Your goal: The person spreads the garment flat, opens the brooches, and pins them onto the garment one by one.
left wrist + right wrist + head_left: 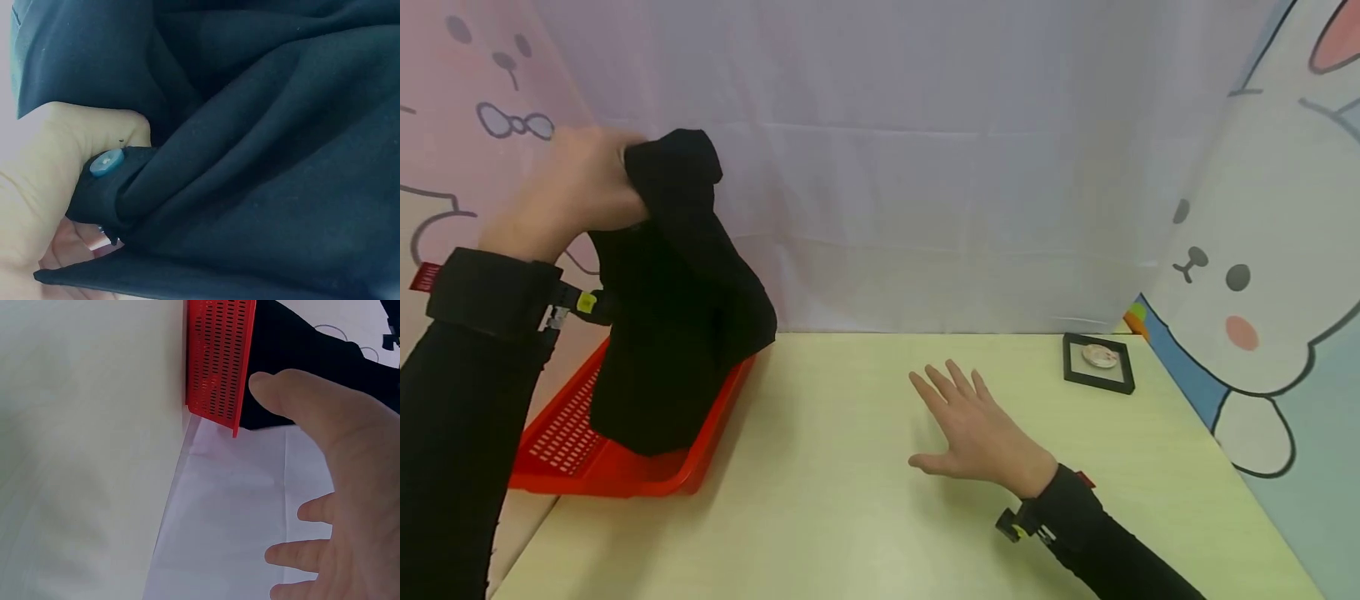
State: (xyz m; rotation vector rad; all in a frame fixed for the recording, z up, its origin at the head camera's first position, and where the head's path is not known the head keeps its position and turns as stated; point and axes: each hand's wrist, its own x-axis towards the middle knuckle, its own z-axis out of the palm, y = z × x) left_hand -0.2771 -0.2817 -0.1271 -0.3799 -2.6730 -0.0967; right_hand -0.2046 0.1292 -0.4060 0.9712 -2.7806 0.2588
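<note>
My left hand (576, 187) is raised at the upper left and grips a black garment (677, 308) by its top. The cloth hangs down into a red perforated basket (568, 454) at the table's left edge. In the left wrist view, my fingers (75, 162) pinch a fold of the black cloth (269, 162) beside a small blue button (106, 162). My right hand (973, 429) hovers flat over the middle of the pale table, fingers spread, holding nothing. The right wrist view shows the open right hand (340, 487), the red basket (219, 359) and the black garment (312, 369) behind it.
A small black frame (1098, 362) with a round pale item inside lies at the table's back right. White cloth backdrop (925, 167) stands behind the table, with cartoon rabbit panels on both sides. The pale table (850, 517) runs toward me.
</note>
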